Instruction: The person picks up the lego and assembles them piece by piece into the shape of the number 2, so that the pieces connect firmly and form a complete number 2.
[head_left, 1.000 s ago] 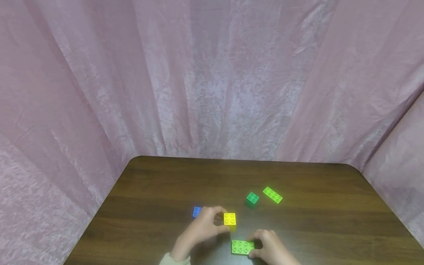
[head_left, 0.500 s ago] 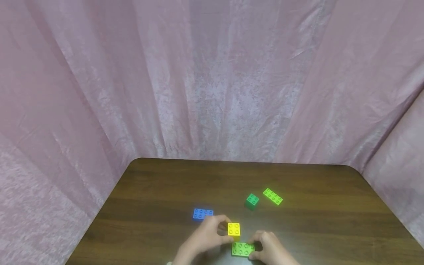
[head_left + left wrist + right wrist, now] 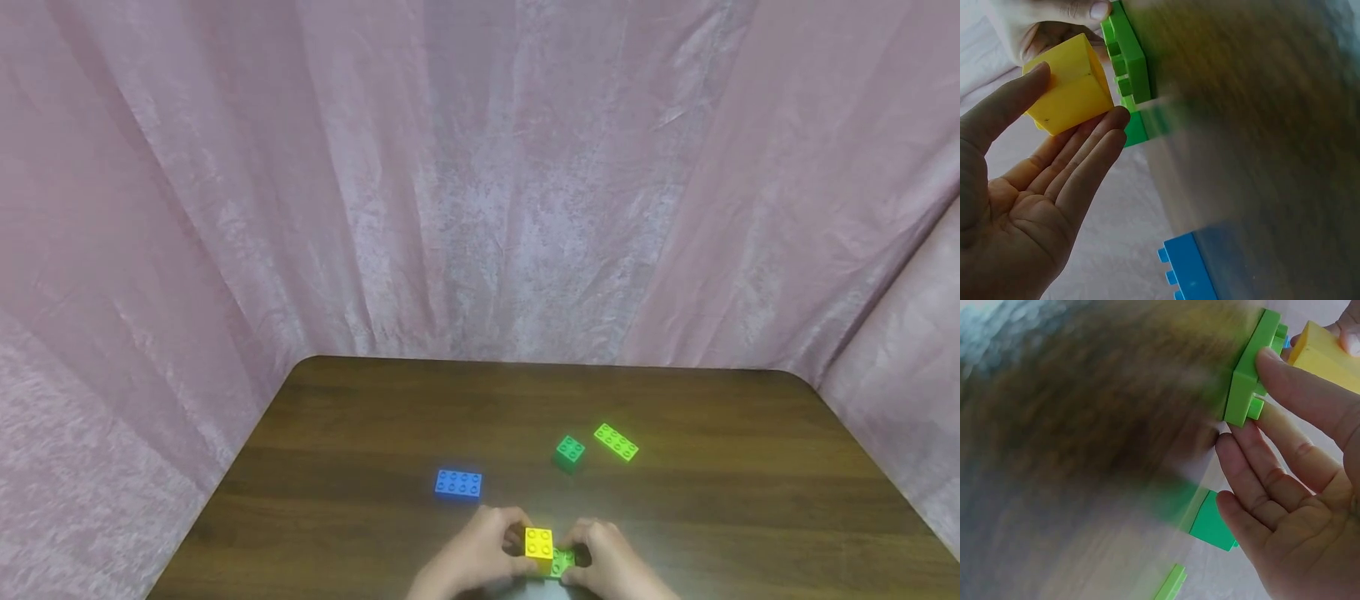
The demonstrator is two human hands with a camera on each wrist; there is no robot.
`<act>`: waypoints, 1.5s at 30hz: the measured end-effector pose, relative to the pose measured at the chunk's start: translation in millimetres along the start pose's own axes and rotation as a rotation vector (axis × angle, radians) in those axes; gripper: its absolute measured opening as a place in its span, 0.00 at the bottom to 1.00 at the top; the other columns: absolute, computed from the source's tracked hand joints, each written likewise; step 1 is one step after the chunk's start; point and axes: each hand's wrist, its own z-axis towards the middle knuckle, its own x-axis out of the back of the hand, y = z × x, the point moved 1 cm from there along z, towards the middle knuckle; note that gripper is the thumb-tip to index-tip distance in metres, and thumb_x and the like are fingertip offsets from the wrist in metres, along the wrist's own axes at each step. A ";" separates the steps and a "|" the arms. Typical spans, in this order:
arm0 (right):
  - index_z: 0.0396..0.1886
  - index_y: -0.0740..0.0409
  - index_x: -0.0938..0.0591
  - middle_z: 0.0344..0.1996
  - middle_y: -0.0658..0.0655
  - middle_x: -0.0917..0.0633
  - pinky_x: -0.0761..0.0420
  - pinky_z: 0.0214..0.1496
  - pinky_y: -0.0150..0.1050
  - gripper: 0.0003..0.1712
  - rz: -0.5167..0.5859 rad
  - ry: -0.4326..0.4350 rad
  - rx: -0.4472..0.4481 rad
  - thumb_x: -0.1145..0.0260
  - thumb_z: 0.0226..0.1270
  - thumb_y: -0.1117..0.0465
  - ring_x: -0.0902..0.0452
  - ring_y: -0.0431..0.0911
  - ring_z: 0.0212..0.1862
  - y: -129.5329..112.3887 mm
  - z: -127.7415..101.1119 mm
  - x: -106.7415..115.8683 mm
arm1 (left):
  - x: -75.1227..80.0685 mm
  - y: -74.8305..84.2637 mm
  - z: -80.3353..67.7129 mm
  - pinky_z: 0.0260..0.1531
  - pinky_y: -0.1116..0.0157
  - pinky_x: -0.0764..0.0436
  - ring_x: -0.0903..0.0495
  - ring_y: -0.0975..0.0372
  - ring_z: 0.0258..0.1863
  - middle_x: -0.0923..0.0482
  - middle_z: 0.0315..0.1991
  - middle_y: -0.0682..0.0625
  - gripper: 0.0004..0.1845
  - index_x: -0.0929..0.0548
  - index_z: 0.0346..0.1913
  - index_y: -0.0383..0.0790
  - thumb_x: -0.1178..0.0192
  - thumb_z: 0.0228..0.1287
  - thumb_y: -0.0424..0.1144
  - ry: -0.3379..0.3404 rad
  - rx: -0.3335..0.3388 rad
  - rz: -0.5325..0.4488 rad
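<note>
My left hand (image 3: 483, 550) pinches a square yellow brick (image 3: 538, 546) between thumb and fingers. In the head view that brick covers the left part of a light green brick (image 3: 559, 563) lying on the table. A narrow gap shows between the yellow brick (image 3: 1071, 84) and the green studs in the left wrist view. My right hand (image 3: 609, 557) grips the light green brick (image 3: 1254, 372) at its right end, thumb on one side and fingers on the other.
On the brown wooden table (image 3: 337, 433) lie a blue brick (image 3: 458, 483), a dark green square brick (image 3: 570, 452) and a thin lime green plate brick (image 3: 617, 442), all beyond the hands. A pink curtain (image 3: 480, 183) hangs behind the table.
My left hand has carried the yellow brick right and nearer to me, over the light green brick. This uncovers the blue brick. The right hand keeps its grip in nearly the same place.
</note>
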 end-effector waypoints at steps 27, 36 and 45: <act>0.34 0.56 0.14 0.33 0.48 0.14 0.23 0.38 0.31 0.14 0.011 0.021 -0.001 0.23 0.45 0.62 0.26 0.37 0.35 -1.6 -0.2 0.2 | -5.6 3.0 4.5 0.40 0.66 0.15 0.17 0.67 0.36 0.14 0.36 0.53 0.13 0.16 0.39 0.45 0.27 0.48 0.37 -0.028 -0.049 0.052; 0.33 0.55 0.14 0.33 0.48 0.15 0.21 0.39 0.34 0.13 0.003 0.034 0.017 0.23 0.45 0.62 0.24 0.38 0.35 -0.3 -0.3 0.0 | -5.7 3.5 4.4 0.36 0.72 0.19 0.21 0.71 0.33 0.15 0.34 0.56 0.13 0.16 0.38 0.44 0.27 0.48 0.36 -0.025 -0.065 0.074; 0.36 0.55 0.13 0.35 0.48 0.13 0.19 0.43 0.40 0.15 -0.013 0.042 0.022 0.23 0.44 0.61 0.22 0.40 0.38 0.2 -0.5 -0.5 | -2.3 2.8 1.6 0.33 0.75 0.21 0.24 0.73 0.29 0.18 0.31 0.57 0.14 0.18 0.40 0.41 0.28 0.48 0.33 -0.005 -0.056 0.065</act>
